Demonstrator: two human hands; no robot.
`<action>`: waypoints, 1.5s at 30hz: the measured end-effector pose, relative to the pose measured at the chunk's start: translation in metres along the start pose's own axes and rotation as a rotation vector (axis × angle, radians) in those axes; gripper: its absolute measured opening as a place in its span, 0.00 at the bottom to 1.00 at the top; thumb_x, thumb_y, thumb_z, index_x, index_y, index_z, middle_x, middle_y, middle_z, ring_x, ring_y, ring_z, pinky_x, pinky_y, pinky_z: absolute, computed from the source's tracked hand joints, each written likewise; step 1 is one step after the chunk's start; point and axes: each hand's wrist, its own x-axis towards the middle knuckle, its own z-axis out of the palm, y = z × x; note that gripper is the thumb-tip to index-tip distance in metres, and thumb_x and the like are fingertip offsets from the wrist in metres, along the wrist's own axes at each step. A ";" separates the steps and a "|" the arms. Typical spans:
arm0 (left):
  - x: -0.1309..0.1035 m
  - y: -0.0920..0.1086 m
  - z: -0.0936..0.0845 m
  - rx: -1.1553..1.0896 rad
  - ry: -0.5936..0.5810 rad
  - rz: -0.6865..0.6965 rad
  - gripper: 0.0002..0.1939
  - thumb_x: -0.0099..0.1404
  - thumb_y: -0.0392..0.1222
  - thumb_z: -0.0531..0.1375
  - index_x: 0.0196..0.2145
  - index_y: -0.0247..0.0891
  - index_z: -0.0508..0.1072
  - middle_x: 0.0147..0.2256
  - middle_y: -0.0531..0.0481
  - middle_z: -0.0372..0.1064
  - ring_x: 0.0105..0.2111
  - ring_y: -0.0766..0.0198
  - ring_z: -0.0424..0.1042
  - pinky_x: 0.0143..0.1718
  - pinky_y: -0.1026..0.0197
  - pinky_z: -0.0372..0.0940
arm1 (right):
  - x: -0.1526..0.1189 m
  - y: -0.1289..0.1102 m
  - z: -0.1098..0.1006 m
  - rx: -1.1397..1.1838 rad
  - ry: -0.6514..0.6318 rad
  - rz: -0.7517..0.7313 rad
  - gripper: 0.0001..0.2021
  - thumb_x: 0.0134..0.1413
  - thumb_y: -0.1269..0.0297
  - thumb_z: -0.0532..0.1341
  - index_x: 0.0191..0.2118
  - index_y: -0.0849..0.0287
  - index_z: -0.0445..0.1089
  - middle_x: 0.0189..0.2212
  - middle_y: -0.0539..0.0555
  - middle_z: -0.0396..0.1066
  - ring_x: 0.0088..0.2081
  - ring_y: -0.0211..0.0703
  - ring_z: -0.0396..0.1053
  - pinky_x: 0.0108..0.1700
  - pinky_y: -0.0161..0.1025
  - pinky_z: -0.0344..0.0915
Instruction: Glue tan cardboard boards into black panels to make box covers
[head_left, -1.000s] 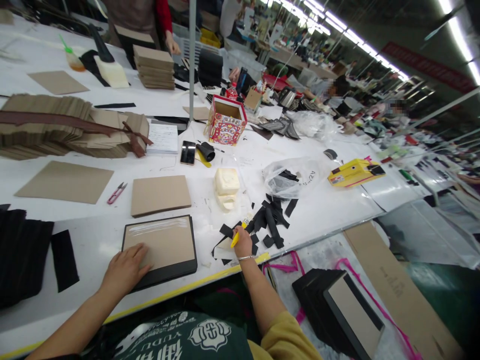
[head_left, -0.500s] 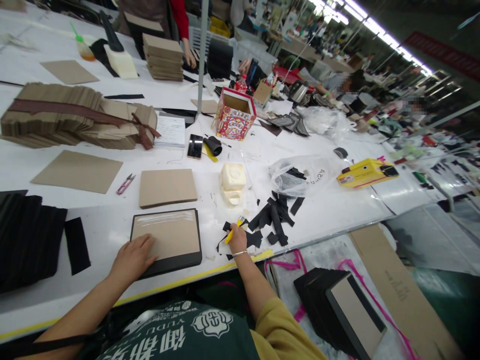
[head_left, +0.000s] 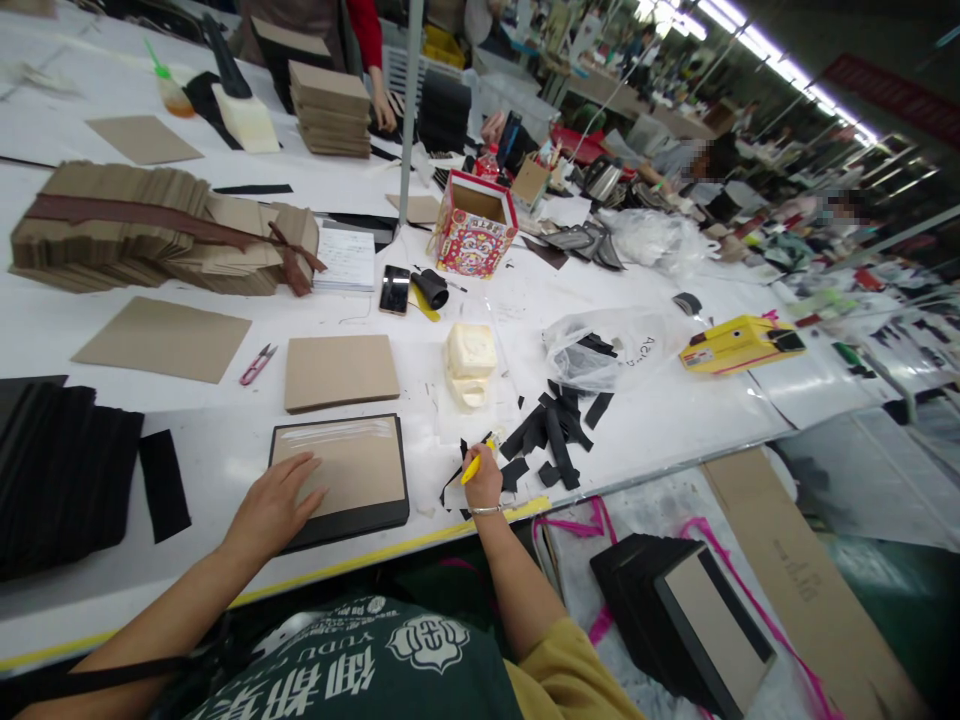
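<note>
My left hand [head_left: 281, 500] lies with spread fingers on the left part of a tan board [head_left: 352, 470] on a black sheet [head_left: 360, 522]; whitish streaks run along the board's top. My right hand [head_left: 484, 478] is closed around a yellow-handled brush [head_left: 471, 468], over small black scraps at the table's near edge. The brush's tip is hard to make out. Beyond that hand stands a cream plastic container [head_left: 471, 358] with an opening at its near side. More black strips [head_left: 555, 430] are piled to the right. A plain tan board stack [head_left: 341, 372] sits behind the streaked board.
Left are a black stack [head_left: 64, 480], pink snips [head_left: 259, 364] and a tied tan bundle [head_left: 150, 225]. A phone [head_left: 394, 289], a red box [head_left: 476, 222] and a plastic bag [head_left: 585, 350] lie farther back. Across the table, a person's hand [head_left: 384, 110] shows.
My left hand's fingers have lifted and spread a little more. My right hand and the brush have turned slightly over the scraps. The whole view has shifted slightly.
</note>
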 end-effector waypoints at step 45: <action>0.029 0.032 -0.027 -1.439 -0.149 -0.544 0.15 0.45 0.45 0.66 0.28 0.33 0.71 0.20 0.56 0.64 0.20 0.74 0.63 0.24 0.68 0.63 | 0.018 -0.173 -0.025 0.570 -0.388 -0.353 0.05 0.52 0.63 0.54 0.33 0.57 0.56 0.21 0.44 0.56 0.20 0.32 0.55 0.24 0.30 0.53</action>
